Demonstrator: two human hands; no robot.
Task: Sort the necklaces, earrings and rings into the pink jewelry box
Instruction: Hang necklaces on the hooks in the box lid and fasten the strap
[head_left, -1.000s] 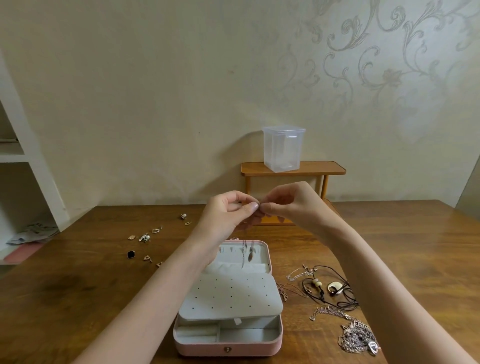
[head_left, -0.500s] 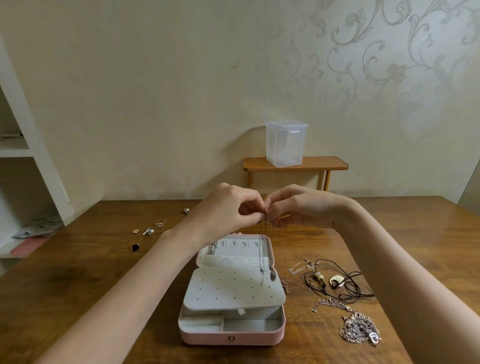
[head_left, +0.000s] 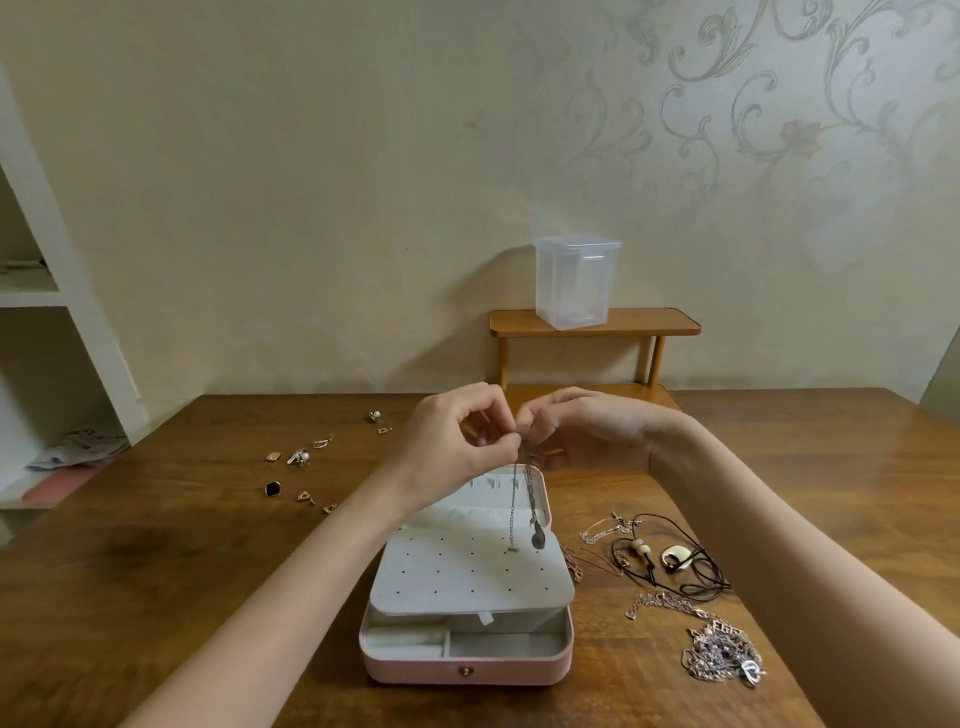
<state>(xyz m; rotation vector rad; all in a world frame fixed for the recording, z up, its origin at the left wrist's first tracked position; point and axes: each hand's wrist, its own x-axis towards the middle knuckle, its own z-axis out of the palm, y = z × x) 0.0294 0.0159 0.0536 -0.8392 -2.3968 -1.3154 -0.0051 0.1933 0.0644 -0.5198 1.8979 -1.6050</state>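
The pink jewelry box (head_left: 467, 667) stands open near the table's front, its white perforated earring panel (head_left: 467, 577) lying over the tray and its lid (head_left: 543, 493) raised behind. My left hand (head_left: 457, 447) and my right hand (head_left: 582, 428) meet above the lid, both pinching the top of a thin silver necklace (head_left: 532, 506). Its chain and grey pendant hang down over the panel. Several earrings (head_left: 298, 457) lie scattered to the left. More necklaces (head_left: 670, 558) lie tangled to the right of the box.
A silver chain pile (head_left: 722, 652) lies at the front right. A small wooden stand (head_left: 595, 322) with a clear plastic container (head_left: 576, 280) is against the wall behind. White shelves (head_left: 47, 301) stand at the left. The wooden table (head_left: 156, 561) spreads all around.
Both hands have lowered toward the open lid while still pinching the necklace. The chain now hangs lower, its pendant down over the white panel.
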